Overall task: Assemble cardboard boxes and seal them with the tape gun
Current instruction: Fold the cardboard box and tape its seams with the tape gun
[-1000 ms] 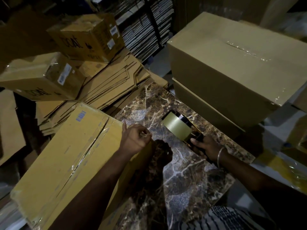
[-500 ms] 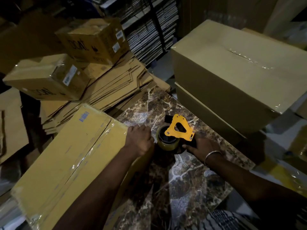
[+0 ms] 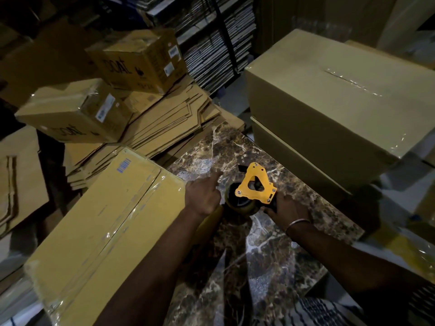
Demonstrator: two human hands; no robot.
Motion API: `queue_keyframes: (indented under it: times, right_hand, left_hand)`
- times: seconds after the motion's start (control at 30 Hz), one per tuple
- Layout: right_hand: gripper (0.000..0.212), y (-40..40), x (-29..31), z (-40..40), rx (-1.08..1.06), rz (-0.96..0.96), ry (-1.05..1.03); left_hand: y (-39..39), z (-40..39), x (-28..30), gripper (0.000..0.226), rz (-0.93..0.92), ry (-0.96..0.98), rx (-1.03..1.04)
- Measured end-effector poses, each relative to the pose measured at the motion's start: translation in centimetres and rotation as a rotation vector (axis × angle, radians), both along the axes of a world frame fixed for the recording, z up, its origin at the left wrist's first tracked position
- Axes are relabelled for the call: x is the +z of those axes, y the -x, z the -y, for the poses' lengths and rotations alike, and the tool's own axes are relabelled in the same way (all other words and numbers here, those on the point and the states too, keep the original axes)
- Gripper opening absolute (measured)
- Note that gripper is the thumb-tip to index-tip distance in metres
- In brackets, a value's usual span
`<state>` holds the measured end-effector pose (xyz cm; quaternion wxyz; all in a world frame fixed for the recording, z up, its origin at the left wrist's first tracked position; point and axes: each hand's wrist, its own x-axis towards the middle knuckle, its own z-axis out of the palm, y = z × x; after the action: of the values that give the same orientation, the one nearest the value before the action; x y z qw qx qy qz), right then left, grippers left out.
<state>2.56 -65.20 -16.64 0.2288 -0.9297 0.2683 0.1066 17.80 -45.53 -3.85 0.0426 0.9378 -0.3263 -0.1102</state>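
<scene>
Tape gun [image 3: 255, 188] gripped by right hand [image 3: 288, 209], left hand [image 3: 203, 196] seemingly beside

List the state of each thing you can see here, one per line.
Yellow tape gun: gripped, roll loaded.
Right hand: grips the tape gun's handle.
Left hand: index finger extended, beside the roll.
Long yellow cardboard box: closed, taped along the seam.
Large tan cardboard box: closed, taped.

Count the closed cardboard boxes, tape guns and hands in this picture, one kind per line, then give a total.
Closed boxes: 5
Tape guns: 1
Hands: 2, left hand, right hand
Total: 8
</scene>
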Motion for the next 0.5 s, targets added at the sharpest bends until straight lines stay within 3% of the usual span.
queue_keyframes:
  times: [0.13, 0.23, 0.3, 0.4, 0.5]
  right_hand:
    - [0.062, 0.9, 0.8, -0.5, -0.041, 0.123, -0.052]
    - [0.078, 1.8, 1.7, -1.7, -0.083, 0.292, 0.112]
    - [0.074, 2.0, 2.2, -3.0, -0.096, 0.507, 0.168]
    - [0.052, 1.3, 3.6, -5.5, 0.004, 0.776, -0.140]
    - [0.037, -0.1, 6.1, -8.8, -0.079, 0.796, -0.590]
  left_hand:
    - [2.3, -0.7, -0.1, 0.072, -0.006, 0.282, 0.012]
    - [3.9, -1.3, -0.3, 0.079, -0.087, 0.400, 0.046]
    - [4.9, -1.5, 0.0, 0.089, -0.168, 0.435, 0.115]
    - [6.0, -1.8, 0.1, 0.094, -0.218, 0.550, 0.122]
    - [6.5, -1.8, -0.2, 0.087, -0.206, 0.578, 0.183]
